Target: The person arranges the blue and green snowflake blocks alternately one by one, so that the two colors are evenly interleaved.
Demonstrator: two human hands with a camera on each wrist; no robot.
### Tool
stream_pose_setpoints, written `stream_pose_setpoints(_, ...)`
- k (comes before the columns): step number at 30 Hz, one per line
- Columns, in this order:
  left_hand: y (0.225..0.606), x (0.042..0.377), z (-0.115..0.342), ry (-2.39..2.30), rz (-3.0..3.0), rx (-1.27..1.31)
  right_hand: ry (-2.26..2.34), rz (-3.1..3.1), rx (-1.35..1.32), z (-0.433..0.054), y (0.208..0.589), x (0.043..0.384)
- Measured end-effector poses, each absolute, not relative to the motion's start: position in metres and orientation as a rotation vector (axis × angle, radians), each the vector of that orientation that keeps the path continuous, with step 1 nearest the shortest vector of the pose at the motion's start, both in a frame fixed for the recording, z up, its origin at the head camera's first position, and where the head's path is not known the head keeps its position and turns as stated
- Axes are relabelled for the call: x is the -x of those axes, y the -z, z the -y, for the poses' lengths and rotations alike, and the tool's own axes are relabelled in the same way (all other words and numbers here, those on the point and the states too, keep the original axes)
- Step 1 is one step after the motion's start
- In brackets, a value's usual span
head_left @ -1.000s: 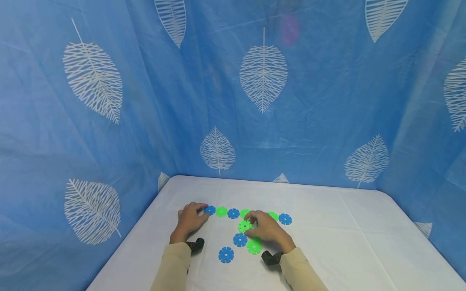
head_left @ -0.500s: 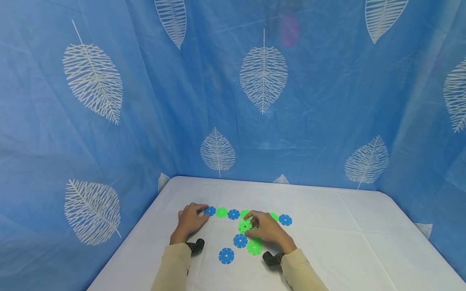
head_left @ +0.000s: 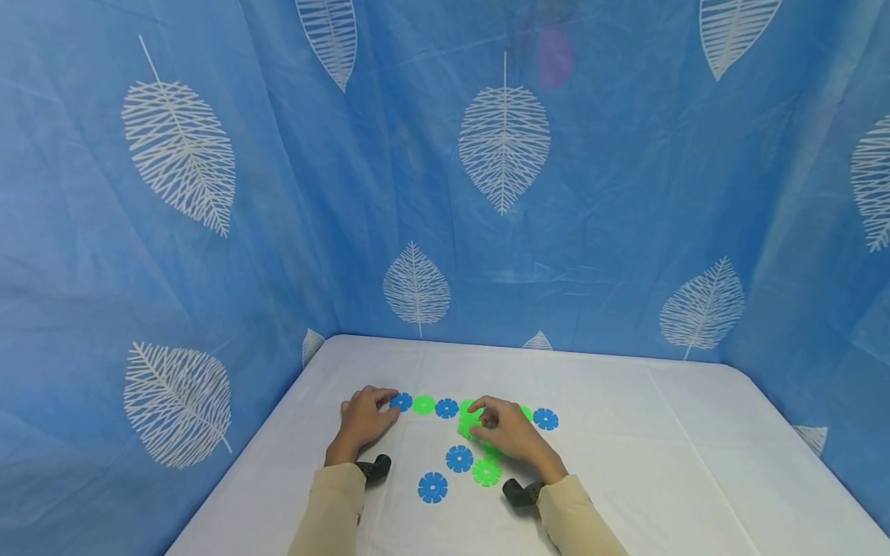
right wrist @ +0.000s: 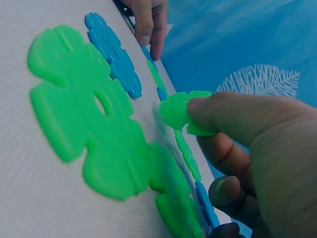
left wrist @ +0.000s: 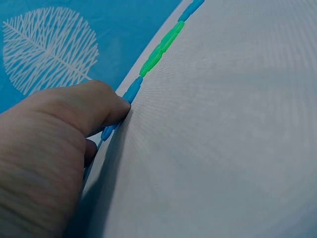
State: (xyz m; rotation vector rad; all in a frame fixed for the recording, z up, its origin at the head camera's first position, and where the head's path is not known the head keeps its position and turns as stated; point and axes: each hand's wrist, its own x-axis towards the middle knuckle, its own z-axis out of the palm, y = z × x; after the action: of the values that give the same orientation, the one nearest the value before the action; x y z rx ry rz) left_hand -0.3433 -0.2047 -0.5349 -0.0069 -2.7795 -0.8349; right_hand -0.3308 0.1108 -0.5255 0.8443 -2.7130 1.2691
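Observation:
My left hand [head_left: 365,417] pinches the blue snowflake disc [head_left: 401,401] at the left end of a joined row, with the thumb on its near edge in the left wrist view. From there the row runs rightward through a green disc [head_left: 423,405] and a blue disc [head_left: 446,408] to a blue end disc [head_left: 545,419]; my right hand partly hides it. Between thumb and forefinger, my right hand [head_left: 513,428] holds a green snowflake disc [right wrist: 174,110], tilted and raised over the table near the row's middle. Whether it touches the row, I cannot tell.
Nearer me lie a blue disc [head_left: 459,459], a green disc [head_left: 486,472] and another blue disc [head_left: 433,487]. One more green disc [right wrist: 171,193] lies beneath my right hand. The white table [head_left: 660,463] meets a blue leaf-patterned curtain [head_left: 598,193] behind.
My right hand has shifted slightly away from me with the green disc, which now tilts differently. A green disc under that hand shows more. My left hand stays in place.

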Motion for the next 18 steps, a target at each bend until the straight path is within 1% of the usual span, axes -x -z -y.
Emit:
stream_pose_setpoints(11, 0.535, 0.344, 0.205, 0.837, 2.790, 0.004, -1.511, 2.603, -0.732, -0.111, 0.519, 0.331)
stream_pose_setpoints(18, 0.535, 0.344, 0.205, 0.841, 2.794, 0.000, -1.576, 2.561, -0.652, -0.114, 0.513, 0.330)
